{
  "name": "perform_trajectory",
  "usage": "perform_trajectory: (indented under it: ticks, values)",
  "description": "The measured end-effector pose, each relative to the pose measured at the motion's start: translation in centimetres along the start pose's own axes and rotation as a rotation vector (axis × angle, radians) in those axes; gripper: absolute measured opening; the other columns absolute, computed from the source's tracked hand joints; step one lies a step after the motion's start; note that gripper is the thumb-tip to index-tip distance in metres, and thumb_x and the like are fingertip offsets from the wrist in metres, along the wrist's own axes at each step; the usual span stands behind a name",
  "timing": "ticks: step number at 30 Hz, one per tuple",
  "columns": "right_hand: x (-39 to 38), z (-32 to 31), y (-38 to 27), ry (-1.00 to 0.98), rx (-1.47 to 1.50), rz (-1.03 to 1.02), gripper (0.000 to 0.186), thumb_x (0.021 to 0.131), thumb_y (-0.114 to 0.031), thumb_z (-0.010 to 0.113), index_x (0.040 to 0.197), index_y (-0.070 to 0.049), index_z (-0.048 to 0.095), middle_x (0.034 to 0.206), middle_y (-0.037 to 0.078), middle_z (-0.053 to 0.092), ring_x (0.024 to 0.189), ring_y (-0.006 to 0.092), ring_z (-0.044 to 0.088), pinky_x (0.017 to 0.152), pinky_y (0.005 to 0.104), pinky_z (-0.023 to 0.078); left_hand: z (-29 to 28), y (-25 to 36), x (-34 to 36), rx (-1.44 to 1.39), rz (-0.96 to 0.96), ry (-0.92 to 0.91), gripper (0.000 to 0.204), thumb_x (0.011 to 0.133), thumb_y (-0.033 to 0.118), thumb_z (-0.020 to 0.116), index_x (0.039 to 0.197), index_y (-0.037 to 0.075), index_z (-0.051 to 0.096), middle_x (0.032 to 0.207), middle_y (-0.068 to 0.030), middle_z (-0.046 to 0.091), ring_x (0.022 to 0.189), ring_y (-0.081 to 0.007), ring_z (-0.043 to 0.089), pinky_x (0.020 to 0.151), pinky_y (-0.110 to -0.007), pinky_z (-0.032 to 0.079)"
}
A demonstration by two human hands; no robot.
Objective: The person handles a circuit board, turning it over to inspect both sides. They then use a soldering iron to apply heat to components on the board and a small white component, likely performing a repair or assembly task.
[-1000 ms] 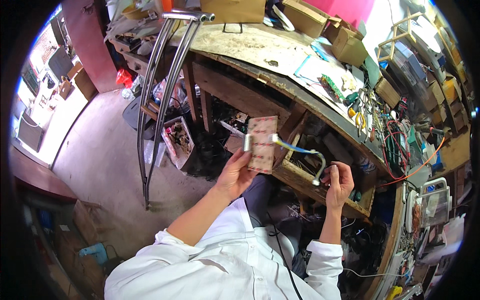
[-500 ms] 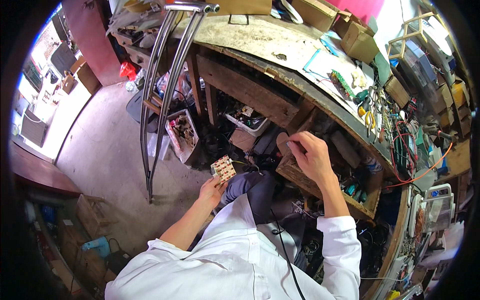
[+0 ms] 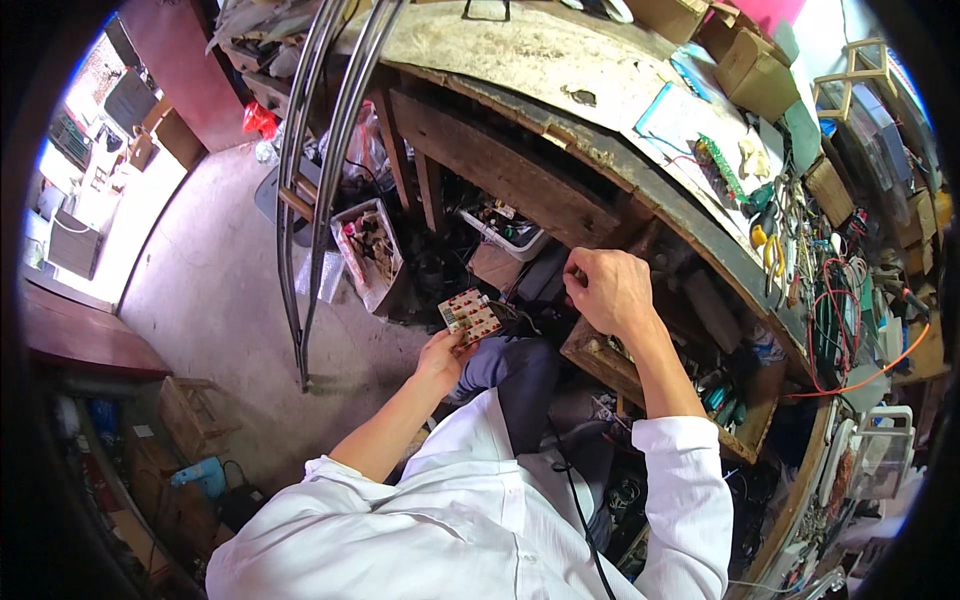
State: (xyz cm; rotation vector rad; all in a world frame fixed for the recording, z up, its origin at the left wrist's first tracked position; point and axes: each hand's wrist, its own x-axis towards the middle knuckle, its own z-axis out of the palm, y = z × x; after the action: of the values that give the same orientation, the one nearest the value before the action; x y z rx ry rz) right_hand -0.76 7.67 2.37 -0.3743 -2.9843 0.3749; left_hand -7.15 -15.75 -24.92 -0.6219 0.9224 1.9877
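My left hand (image 3: pixel 440 356) is closed on a small pale square board (image 3: pixel 470 316) with red spots and wires at its upper right, held low over my dark-trousered knee. My right hand (image 3: pixel 605 290) is raised to the right of the board, at the open wooden drawer (image 3: pixel 598 365), its fingers curled together; what they hold, if anything, I cannot make out. The drawer has tools and odd items inside, partly hidden by my right forearm.
A cluttered workbench (image 3: pixel 500 50) runs across the top, with pliers (image 3: pixel 770 245), cables and boxes (image 3: pixel 750 75). Metal crutches (image 3: pixel 300 230) lean at its left. A box of scraps (image 3: pixel 370 255) sits beneath. A wooden stool (image 3: pixel 195 410) stands lower left, near an open doorway.
The board in my left hand has moved down and lies flatter, then slightly up and right. My right hand has left the cable and risen to the drawer. The view has shifted.
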Motion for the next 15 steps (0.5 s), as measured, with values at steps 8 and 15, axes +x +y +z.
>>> perform_trajectory:
  ticks: [8, 15]
  values:
    - [0.1, 0.2, 0.3, 0.060, 0.060, 0.026, 0.009, 0.076, -0.014, 0.066, 0.081, -0.006, 0.066, 0.076, 0.010, 0.068, 0.073, 0.0313, 0.067, 0.065, 0.0411, 0.052, 3.5, 0.8, 3.4, -0.049, 0.027, -0.077, 0.028, 0.096, 0.007, 0.058, 0.124, 0.006, 0.053, 0.110, -0.0096, 0.064, 0.095, -0.0237, 0.065, 0.084, -0.036, 0.058]
    - [0.3, 0.4, 0.5, 0.090, 0.135, 0.026, 0.008, 0.076, -0.012, 0.065, 0.081, -0.006, 0.065, 0.076, 0.012, 0.067, 0.071, 0.0337, 0.066, 0.063, 0.0423, 0.052, 7.1, 4.6, 11.0, 0.047, 0.064, -0.141, 0.028, 0.096, 0.015, 0.061, 0.123, 0.012, 0.055, 0.100, -0.0020, 0.063, 0.080, -0.0176, 0.061, 0.073, -0.031, 0.053]
